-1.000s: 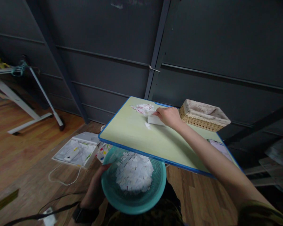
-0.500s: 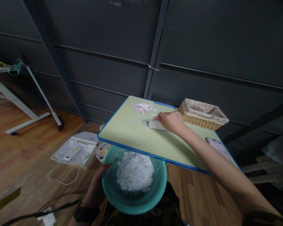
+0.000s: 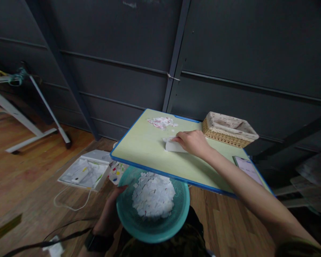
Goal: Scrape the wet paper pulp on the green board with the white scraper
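Note:
My right hand (image 3: 191, 141) is closed on a white card (image 3: 173, 145), whose lower edge rests on the pale green tabletop (image 3: 139, 146). Some white paper scraps lie at the card's left and far side. Farther back sits a flat heap of white and pinkish paper scraps (image 3: 162, 122). My left hand (image 3: 117, 192) grips the left rim of a teal plastic colander (image 3: 153, 233), held below the table's near edge. A mound of torn white paper pieces (image 3: 153, 195) fills its middle. Most of my left fingers are hidden by the rim.
A lined wicker basket (image 3: 227, 137) stands at the table's back right, with a phone (image 3: 247, 167) by the right edge. On the floor at left lie an open white box (image 3: 84, 175) and a cable. Dark metal panels (image 3: 117, 46) rise behind the table.
My right hand has drawn the card slightly toward me and to the left on the tabletop. My left hand and the colander have stayed nearly still.

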A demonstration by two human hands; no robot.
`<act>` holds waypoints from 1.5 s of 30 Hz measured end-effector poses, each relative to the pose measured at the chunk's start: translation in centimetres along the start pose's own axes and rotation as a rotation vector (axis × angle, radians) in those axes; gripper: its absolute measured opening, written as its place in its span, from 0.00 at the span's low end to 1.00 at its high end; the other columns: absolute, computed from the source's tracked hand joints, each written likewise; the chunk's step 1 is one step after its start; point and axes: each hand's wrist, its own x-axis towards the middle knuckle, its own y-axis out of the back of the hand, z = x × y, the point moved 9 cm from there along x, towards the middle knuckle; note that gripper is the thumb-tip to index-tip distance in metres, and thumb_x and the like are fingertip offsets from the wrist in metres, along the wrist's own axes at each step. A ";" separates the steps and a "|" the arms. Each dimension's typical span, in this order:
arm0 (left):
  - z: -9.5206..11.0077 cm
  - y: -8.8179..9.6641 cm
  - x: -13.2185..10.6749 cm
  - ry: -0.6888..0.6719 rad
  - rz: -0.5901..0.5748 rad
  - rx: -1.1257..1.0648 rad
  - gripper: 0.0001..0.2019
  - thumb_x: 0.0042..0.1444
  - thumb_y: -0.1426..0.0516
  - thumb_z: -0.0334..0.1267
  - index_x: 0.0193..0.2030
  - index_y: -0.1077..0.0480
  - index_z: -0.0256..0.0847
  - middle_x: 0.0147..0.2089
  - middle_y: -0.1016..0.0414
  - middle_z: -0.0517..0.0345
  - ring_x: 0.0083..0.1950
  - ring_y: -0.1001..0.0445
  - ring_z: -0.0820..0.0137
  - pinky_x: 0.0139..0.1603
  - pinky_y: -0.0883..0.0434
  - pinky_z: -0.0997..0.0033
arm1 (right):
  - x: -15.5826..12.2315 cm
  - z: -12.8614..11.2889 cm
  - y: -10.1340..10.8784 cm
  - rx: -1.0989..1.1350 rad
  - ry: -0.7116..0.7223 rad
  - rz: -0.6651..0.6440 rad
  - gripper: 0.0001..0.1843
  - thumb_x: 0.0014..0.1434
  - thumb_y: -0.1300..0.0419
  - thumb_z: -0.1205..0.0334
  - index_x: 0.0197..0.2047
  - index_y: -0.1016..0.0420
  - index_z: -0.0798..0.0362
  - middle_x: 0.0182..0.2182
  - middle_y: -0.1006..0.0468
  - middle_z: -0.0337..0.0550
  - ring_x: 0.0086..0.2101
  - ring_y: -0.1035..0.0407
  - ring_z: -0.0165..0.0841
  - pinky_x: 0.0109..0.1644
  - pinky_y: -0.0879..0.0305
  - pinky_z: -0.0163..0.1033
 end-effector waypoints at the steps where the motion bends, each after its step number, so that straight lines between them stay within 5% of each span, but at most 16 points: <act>1: 0.0 -0.1 0.0 -0.001 0.000 -0.006 0.06 0.43 0.35 0.35 0.30 0.22 0.37 0.17 0.23 0.62 0.18 0.29 0.70 0.22 0.34 0.70 | -0.4 -0.5 0.3 0.027 0.033 0.012 0.24 0.69 0.54 0.49 0.36 0.22 0.54 0.32 0.18 0.50 0.30 0.26 0.36 0.31 0.49 0.37; 4: -0.2 -0.3 0.1 -0.006 0.003 -0.040 0.11 0.42 0.34 0.36 0.34 0.21 0.36 0.18 0.22 0.60 0.21 0.25 0.66 0.24 0.31 0.69 | -1.9 -2.1 1.3 0.114 0.127 0.068 0.26 0.68 0.54 0.48 0.32 0.22 0.54 0.26 0.19 0.47 0.27 0.28 0.33 0.31 0.51 0.37; 9: -0.4 -0.8 0.4 -0.011 -0.047 -0.050 0.23 0.47 0.37 0.36 0.52 0.25 0.35 0.39 0.14 0.52 0.42 0.18 0.55 0.45 0.25 0.59 | -3.7 -3.7 2.3 0.316 0.242 0.128 0.28 0.69 0.56 0.47 0.31 0.23 0.54 0.22 0.22 0.43 0.22 0.32 0.29 0.30 0.51 0.36; 15: -0.6 -0.7 0.9 0.011 -0.084 -0.028 0.25 0.50 0.39 0.37 0.57 0.29 0.34 0.42 0.14 0.49 0.50 0.20 0.53 0.56 0.29 0.54 | -4.0 -2.0 1.9 0.269 0.147 0.178 0.29 0.68 0.56 0.45 0.33 0.22 0.54 0.25 0.20 0.44 0.24 0.30 0.31 0.30 0.51 0.36; 22: -0.7 -0.4 0.7 0.039 -0.041 -0.040 0.27 0.50 0.39 0.36 0.59 0.30 0.34 0.42 0.14 0.47 0.46 0.18 0.52 0.51 0.25 0.53 | -0.2 3.0 1.0 -0.032 -0.237 0.154 0.27 0.68 0.56 0.46 0.41 0.22 0.55 0.32 0.18 0.53 0.29 0.27 0.38 0.30 0.52 0.37; 27: -0.4 -0.4 0.3 0.021 -0.021 -0.037 0.27 0.50 0.39 0.34 0.59 0.30 0.33 0.38 0.14 0.50 0.40 0.17 0.56 0.46 0.23 0.57 | 3.2 2.5 -1.4 -0.059 -0.184 0.005 0.26 0.69 0.57 0.47 0.45 0.23 0.55 0.37 0.18 0.55 0.33 0.25 0.40 0.32 0.47 0.38; 34: -0.2 -0.4 0.1 -0.002 0.003 -0.060 0.25 0.48 0.38 0.34 0.56 0.27 0.36 0.33 0.14 0.53 0.35 0.17 0.58 0.40 0.24 0.61 | 3.1 3.7 -2.3 -0.098 -0.189 -0.057 0.28 0.69 0.60 0.48 0.46 0.23 0.56 0.39 0.19 0.59 0.37 0.24 0.43 0.35 0.42 0.39; 38: -0.4 -0.1 0.2 0.010 0.018 -0.027 0.16 0.46 0.36 0.36 0.43 0.21 0.35 0.20 0.19 0.58 0.23 0.22 0.64 0.27 0.28 0.68 | 2.4 4.9 -2.1 -0.119 -0.190 -0.083 0.29 0.69 0.60 0.48 0.45 0.22 0.56 0.38 0.19 0.58 0.37 0.24 0.44 0.34 0.42 0.40; 45: 0.0 -0.8 0.0 -0.004 -0.034 -0.023 0.06 0.41 0.33 0.37 0.24 0.23 0.36 0.17 0.22 0.59 0.18 0.28 0.70 0.20 0.33 0.72 | 1.7 5.0 -1.4 -0.126 -0.203 -0.052 0.28 0.68 0.58 0.47 0.44 0.22 0.55 0.36 0.18 0.56 0.36 0.24 0.44 0.32 0.45 0.39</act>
